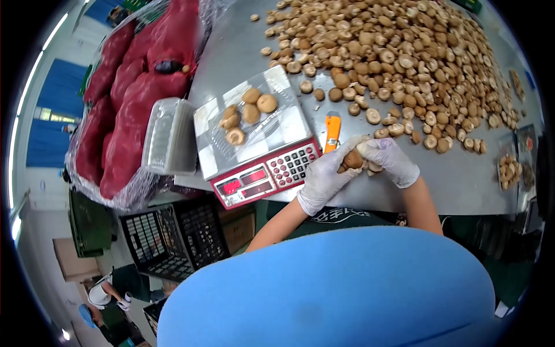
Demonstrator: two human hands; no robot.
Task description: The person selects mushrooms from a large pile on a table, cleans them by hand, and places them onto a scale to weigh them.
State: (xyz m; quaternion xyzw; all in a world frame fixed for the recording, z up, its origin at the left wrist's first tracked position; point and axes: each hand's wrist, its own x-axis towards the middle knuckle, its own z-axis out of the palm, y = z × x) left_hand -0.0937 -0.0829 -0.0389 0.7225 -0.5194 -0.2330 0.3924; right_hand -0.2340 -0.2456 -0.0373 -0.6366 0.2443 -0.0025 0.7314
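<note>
My left hand (324, 178), in a white glove, is closed around a few brown mushrooms (352, 159) near the table's front edge. Beside it my right hand (394, 162), also gloved, has its fingers bent against the same cluster; a pale mushroom shows between the two hands. An orange cutter (332, 132) lies on the table just beyond my left hand. To the left stands a red digital scale (263, 179) with a clear plastic tray (243, 124) on its plate, holding several mushrooms (250, 114).
A large heap of mushrooms (381, 52) covers the back and right of the metal table (228, 49). Stacked clear trays (169, 136) stand left of the scale by red sacks (144, 98). A filled tray (509, 172) sits far right; black crates (173, 237) and another person (110, 295) are lower left.
</note>
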